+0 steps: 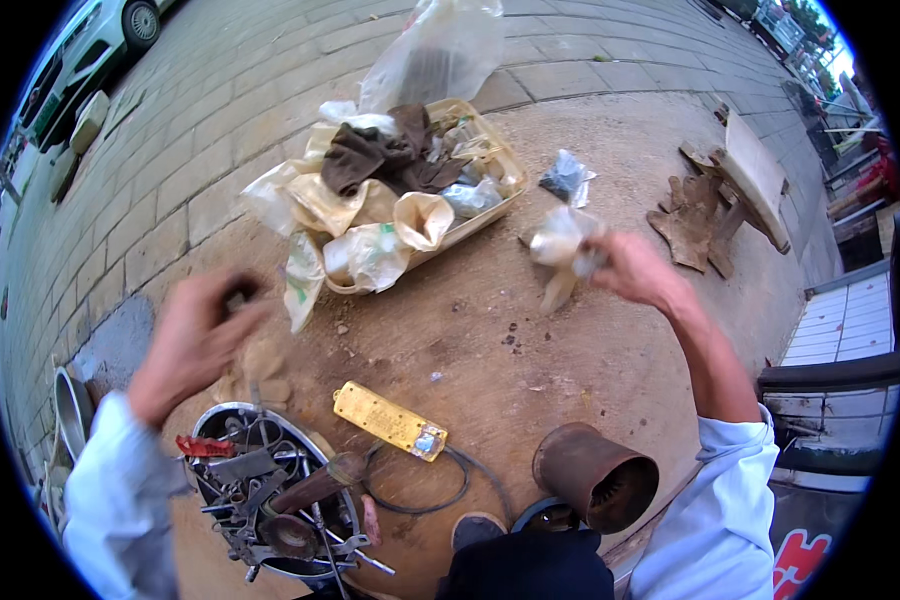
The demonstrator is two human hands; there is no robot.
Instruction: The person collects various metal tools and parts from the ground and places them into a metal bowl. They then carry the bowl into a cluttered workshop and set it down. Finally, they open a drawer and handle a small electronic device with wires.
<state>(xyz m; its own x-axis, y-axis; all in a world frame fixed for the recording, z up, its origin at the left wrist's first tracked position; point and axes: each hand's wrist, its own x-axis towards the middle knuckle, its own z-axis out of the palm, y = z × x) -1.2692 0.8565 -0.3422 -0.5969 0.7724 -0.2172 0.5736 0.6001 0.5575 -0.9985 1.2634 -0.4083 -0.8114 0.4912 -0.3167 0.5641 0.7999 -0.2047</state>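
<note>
My right hand (637,270) grips a crumpled clear plastic bag (562,240) over the ground, right of a cream plastic tray (465,236). The bag is blurred, and its contents cannot be made out. In the tray lie plastic bags and a dark brown cloth (371,154); several bags hang over its left edge. My left hand (202,330), also blurred, is raised at the left with thumb and fingers apart; no held thing shows clearly. Below it stands a metal basin (214,416) full of metal tools and parts. A small bag with dark contents (566,178) lies beyond my right hand.
A yellow power strip (382,416) with a dark cable lies near the basin. A rusty metal cylinder (596,476) is close to me at the right. Dirty work gloves (686,217) lie beside a small worn stool (754,172). A parked car (82,52) stands far left.
</note>
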